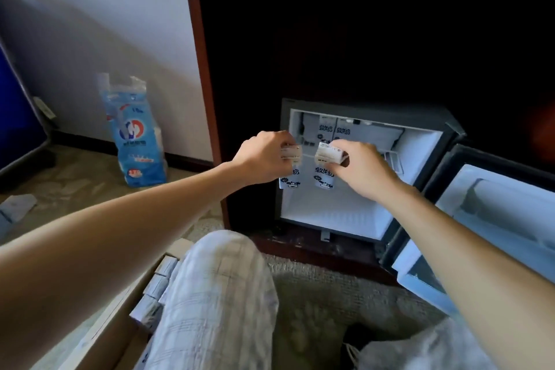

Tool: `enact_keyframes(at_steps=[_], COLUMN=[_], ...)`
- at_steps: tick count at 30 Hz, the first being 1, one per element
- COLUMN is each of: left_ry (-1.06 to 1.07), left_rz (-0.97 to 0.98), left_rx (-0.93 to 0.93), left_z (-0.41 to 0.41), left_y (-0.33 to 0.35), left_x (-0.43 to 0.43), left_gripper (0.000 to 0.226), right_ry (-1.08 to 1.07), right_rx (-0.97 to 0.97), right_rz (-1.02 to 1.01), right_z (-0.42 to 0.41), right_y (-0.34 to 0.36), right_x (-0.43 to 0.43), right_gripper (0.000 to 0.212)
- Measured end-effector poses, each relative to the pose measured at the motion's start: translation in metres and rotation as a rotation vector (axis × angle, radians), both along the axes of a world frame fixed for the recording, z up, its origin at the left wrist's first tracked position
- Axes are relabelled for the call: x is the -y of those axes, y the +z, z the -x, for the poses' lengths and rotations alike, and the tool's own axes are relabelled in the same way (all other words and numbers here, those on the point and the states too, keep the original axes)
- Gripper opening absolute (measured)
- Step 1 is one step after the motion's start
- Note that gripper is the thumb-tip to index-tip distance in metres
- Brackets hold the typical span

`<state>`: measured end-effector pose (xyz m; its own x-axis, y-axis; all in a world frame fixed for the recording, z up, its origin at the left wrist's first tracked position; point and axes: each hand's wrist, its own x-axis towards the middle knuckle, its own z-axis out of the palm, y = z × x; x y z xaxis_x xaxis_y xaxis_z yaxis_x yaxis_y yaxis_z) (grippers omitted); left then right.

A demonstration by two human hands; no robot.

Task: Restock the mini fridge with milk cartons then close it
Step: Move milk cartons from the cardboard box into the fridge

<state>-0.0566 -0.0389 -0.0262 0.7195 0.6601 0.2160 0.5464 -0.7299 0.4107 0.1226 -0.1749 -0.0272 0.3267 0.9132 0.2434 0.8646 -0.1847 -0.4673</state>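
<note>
The mini fridge (pixel 420 141) stands open inside a dark wooden cabinet, its door (pixel 492 210) swung out to the right. My left hand (pixel 264 156) grips the top of a white milk carton (pixel 289 180) at the fridge's left front. My right hand (pixel 360 168) grips the top of a second carton (pixel 323 180) just beside it. Both cartons show a cow print low on their fronts. Two more cartons (pixel 333 129) stand on the shelf at the back. My hands hide the held cartons' upper halves.
A cardboard box (pixel 120 324) with several more cartons (pixel 156 285) lies at my left knee. A blue plastic pack (pixel 135 135) stands against the wall to the left. Carpet covers the floor, and my knees are in the foreground.
</note>
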Motion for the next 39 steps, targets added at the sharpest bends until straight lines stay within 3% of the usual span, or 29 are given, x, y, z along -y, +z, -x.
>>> enact_keyframes(at_steps=[6,12,25,30,34,39], left_ry=[-0.012,0.016,-0.007,0.029,0.027,0.040], left_rz=[-0.049,-0.026,0.042,0.148,0.211,0.295], left_rx=[0.034,0.109,0.303,0.355,0.405,0.487], left_z=[-0.073,-0.115,-0.160,-0.182,-0.187,-0.195], left_y=[-0.014,-0.045,-0.083,-0.086,-0.097,-0.113], left_x=[-0.012,-0.026,-0.046,-0.056,-0.060,-0.071], left_gripper=[0.052,0.048,0.055,0.057,0.061,0.059], right_ry=[-0.146,-0.274,-0.372,-0.393,-0.464,-0.497], right_rx=[-0.101,-0.154,-0.148,-0.149,-0.272,-0.314], right_rz=[-0.003,-0.101,-0.197,-0.173,-0.128,-0.103], right_z=[-0.066,-0.103,-0.132,-0.141,-0.153,-0.164], right_y=[-0.027,-0.056,-0.081,-0.086,-0.087,-0.103], right_x=[-0.006,-0.021,-0.043,-0.050,-0.061,-0.074], right_gripper=[0.044,0.026,0.023,0.036,0.046,0.027])
